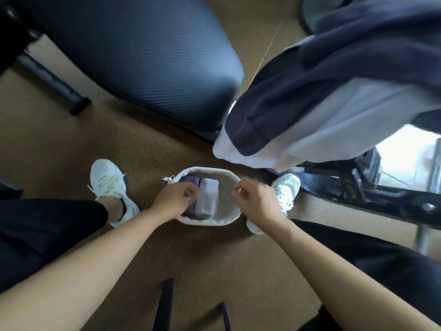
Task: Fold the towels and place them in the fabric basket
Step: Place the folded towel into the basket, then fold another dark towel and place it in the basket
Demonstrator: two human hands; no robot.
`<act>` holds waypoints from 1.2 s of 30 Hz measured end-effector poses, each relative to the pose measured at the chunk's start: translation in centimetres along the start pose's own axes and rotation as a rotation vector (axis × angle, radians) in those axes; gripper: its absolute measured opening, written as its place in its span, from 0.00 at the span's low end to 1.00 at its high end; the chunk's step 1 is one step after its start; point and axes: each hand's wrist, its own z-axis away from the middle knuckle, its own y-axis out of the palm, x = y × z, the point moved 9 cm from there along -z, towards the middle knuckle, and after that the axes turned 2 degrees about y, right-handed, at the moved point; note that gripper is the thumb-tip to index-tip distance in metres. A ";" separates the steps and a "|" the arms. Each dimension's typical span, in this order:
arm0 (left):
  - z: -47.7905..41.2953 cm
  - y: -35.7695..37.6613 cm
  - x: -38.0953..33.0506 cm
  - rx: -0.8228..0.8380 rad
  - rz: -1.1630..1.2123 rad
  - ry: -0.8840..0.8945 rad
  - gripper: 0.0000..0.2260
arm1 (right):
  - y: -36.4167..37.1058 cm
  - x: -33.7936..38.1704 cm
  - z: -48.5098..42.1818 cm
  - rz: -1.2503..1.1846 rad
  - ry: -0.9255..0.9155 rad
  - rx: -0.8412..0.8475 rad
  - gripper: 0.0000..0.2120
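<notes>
A white fabric basket (228,181) stands on the brown floor between my feet. Inside it lie two folded towels side by side: a dark purple towel (190,180) at the left and a lavender towel (207,197) beside it. My left hand (174,201) reaches into the basket's left side, and its curled fingers pinch the dark purple towel. At the basket's right rim, my right hand (257,201) curls its fingers round the rim. A heap of unfolded towels, a dark navy towel (358,56) on a pale white towel (322,130), hangs over a seat at the upper right.
A dark ribbed chair seat (143,56) stands behind the basket at the upper left. My white shoes (107,185) (286,187) flank the basket. A black chair base (381,194) lies at the right. Two dark thin legs (164,304) rise at the bottom centre.
</notes>
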 end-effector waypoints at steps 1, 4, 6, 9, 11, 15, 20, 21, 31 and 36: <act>0.7 -1.1 -1.2 -0.037 0.087 0.029 0.11 | -2.5 1.2 0.8 -0.043 -0.024 -0.092 0.05; 2.8 -4.3 -5.6 -0.121 0.261 0.162 0.08 | -10.3 3.8 3.9 -0.192 -0.045 -0.372 0.03; 4.2 -6.3 -9.0 -0.182 0.310 0.257 0.07 | -14.8 4.3 5.8 -0.235 -0.057 -0.568 0.04; 6.5 -8.9 -14.9 -0.288 0.310 0.402 0.07 | -20.4 4.3 8.2 -0.244 -0.053 -0.798 0.05; 8.1 -10.4 -19.3 -0.377 0.293 0.522 0.08 | -24.1 3.8 9.3 -0.246 -0.045 -0.937 0.07; 10.3 -12.5 -27.6 -0.539 0.205 0.755 0.16 | -30.0 1.3 9.4 -0.335 0.029 -1.087 0.15; 8.4 -13.1 -33.0 -0.540 0.088 0.738 0.21 | -32.6 -1.5 6.4 -0.319 0.152 -0.899 0.17; 8.1 -13.3 -33.4 -0.554 0.070 0.726 0.17 | -32.9 -1.7 6.0 -0.312 0.147 -0.875 0.13; 9.6 -17.2 -34.2 -0.577 0.215 0.681 0.07 | -39.2 2.1 6.0 -0.288 0.006 -0.885 0.04; 13.6 -21.3 -33.6 -0.620 0.283 0.735 0.08 | -42.3 8.0 5.8 -0.174 -0.173 -0.884 0.04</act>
